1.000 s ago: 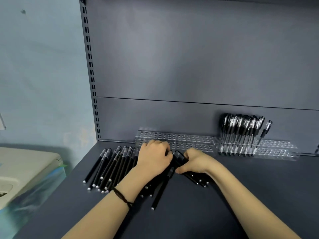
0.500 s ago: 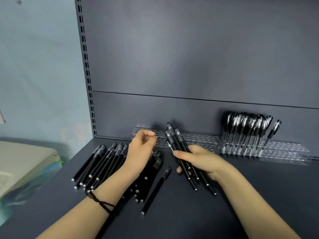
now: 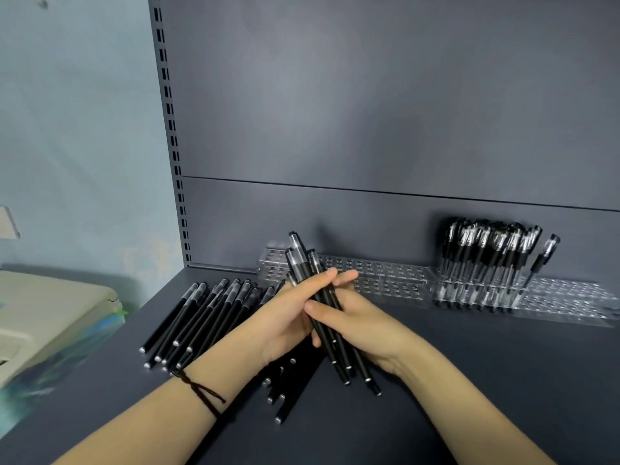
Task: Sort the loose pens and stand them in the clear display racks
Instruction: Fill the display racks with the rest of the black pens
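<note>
Left hand (image 3: pixel 281 322) and right hand (image 3: pixel 369 330) both curl round a bundle of pens (image 3: pixel 301 261); light, stiff, slick barrels probably slide apart; grip mid-length firmly.

Cream box (image 3: pixel 50 317) at left, beside dark grey shelf (image 3: pixel 469 397) (slotted upright (image 3: pixel 169 129) along its edge)

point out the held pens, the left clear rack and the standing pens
held pens (image 3: pixel 297 246): head view, clear cap of the tallest pen.
left clear rack (image 3: pixel 385 273): head view, its perforated top.
standing pens (image 3: pixel 486 253): head view, middle of the cluster.
</note>
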{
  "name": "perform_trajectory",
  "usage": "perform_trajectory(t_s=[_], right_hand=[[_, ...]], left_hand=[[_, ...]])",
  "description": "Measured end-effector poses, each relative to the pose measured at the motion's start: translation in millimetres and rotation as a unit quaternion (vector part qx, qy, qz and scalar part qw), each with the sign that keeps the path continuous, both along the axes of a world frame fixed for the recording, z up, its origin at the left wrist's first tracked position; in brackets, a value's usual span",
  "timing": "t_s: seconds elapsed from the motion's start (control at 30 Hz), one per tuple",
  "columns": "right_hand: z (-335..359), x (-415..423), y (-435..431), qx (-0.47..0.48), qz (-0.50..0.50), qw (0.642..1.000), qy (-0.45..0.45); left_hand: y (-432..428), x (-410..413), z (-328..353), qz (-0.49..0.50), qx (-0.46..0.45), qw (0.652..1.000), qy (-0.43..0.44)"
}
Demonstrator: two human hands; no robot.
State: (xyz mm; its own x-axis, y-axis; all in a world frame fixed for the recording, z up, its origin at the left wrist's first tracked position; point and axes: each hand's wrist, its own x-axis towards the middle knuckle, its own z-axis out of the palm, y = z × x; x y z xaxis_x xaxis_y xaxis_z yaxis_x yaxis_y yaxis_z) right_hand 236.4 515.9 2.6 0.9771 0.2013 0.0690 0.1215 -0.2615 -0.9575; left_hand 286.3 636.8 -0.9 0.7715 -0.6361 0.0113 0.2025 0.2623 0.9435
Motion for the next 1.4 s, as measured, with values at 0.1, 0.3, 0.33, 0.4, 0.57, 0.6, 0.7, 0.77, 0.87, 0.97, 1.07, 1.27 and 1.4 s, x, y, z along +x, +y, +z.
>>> perform_trajectory(t_s=[0.1,0.3,0.33,0.4,0.57,0.6,0.7,0.77,0.87,0.97,1.07,1.27,1.4], right_hand=[[2,-1,-1,0.015,-0.014,1.0,0.016],[-1,2,-4,0.041,0.014,0.997,0.07],[-2,2,-5,0.046,0.018,0.996,0.074],[-2,3,-7,0.059,0.024,0.994,0.088],[2,3,-14,0.051,0.009,0.995,0.083],[2,3,-15,0.042,-0.001,0.996,0.079],[8,3,-21,0.067,-0.067,0.994,0.06],[15,5,-24,0.149,-0.115,0.981,0.039],[22,6,-23,0.275,-0.114,0.955,-0.002],[18,7,-18,0.268,-0.104,0.957,-0.038],[10,9,-15,0.175,-0.138,0.973,-0.065],[0,12,-19,-0.13,-0.255,0.952,-0.109],[-4,7,-18,-0.372,-0.23,0.899,0.022]], left_hand=[[-2,3,1,0.008,-0.032,0.999,0.016],[6,19,-2,0.053,-0.12,0.987,0.09],[8,21,-1,0.068,-0.14,0.983,0.098],[11,24,3,0.084,-0.19,0.972,0.11],[26,32,8,0.111,-0.273,0.944,0.148],[28,35,7,0.117,-0.296,0.933,0.171],[36,46,3,0.118,-0.323,0.908,0.241],[37,44,3,0.077,-0.244,0.935,0.243],[31,33,6,0.006,-0.095,0.971,0.221],[28,24,7,-0.085,-0.023,0.979,0.184],[25,17,7,-0.113,0.03,0.982,0.145],[25,28,8,-0.123,-0.034,0.977,0.171],[38,42,7,-0.083,-0.139,0.968,0.19]])
